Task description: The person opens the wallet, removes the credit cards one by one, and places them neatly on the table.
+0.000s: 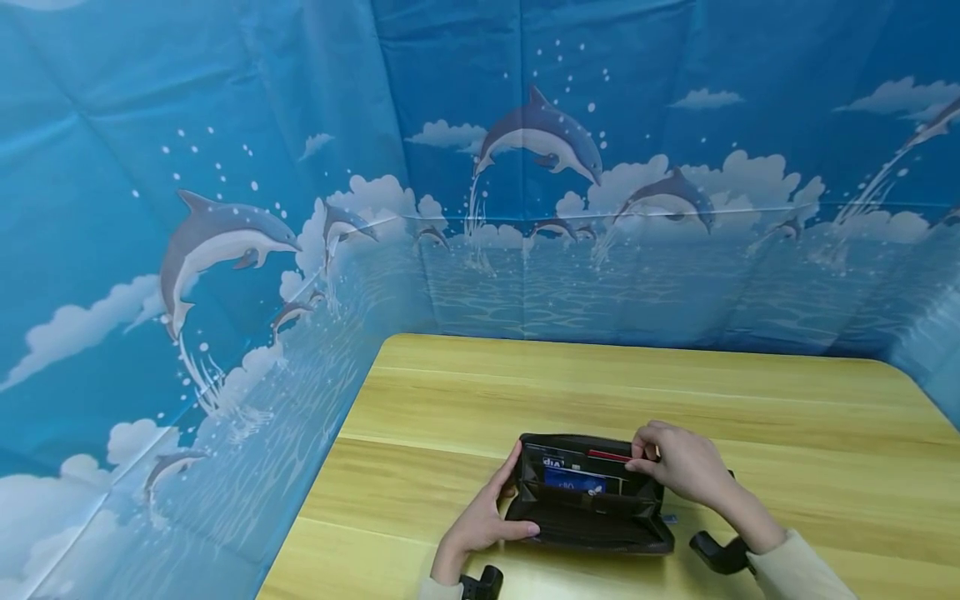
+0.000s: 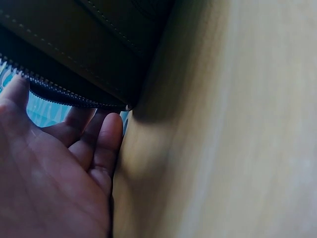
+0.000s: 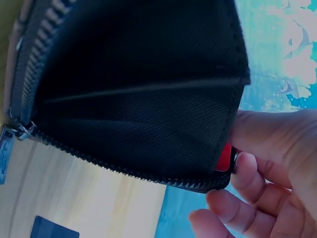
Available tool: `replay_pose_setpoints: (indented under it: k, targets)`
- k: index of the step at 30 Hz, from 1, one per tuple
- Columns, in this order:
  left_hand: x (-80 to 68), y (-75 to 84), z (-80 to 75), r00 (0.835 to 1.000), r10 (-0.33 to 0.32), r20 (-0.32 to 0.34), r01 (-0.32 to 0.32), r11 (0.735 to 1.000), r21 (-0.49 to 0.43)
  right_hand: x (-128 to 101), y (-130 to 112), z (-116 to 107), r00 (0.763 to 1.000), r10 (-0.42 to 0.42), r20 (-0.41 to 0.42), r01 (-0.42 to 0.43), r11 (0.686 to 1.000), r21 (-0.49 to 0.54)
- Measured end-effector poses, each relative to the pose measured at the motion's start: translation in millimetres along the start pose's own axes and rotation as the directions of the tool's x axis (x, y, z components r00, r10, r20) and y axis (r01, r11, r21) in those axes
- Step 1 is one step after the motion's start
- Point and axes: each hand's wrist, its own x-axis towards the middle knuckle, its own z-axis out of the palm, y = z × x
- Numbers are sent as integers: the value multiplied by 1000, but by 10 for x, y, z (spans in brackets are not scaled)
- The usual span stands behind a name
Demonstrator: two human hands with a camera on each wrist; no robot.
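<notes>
On the table (image 1: 465, 396), the wallet (image 1: 588, 528) lies open; your left hand (image 1: 483, 518), widely spread, grips its left end. Your right hand (image 1: 684, 463), nearly closed, pinches the red card (image 1: 608, 456); I think you should slide it straight, without bending.

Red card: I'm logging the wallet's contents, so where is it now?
In the head view, the red card sits in the wallet, right of centre, above the blue card, by the right hand.
</notes>
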Motion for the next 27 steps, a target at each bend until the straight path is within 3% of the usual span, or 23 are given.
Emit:
replay_pose_setpoints:
  k: [7, 17, 27]
  targets:
    - [-7, 19, -3, 1000, -15, -5, 15, 1000, 14, 2, 46, 1, 999, 22, 33, -25, 995, 101]
    - [-1, 1, -7, 1000, -15, -5, 16, 1000, 24, -12, 27, -38, 998, 15, 54, -22, 992, 126]
    - [31, -316, -27, 999, 16, -30, -14, 999, 45, -39, 48, -23, 999, 7, 31, -13, 983, 185]
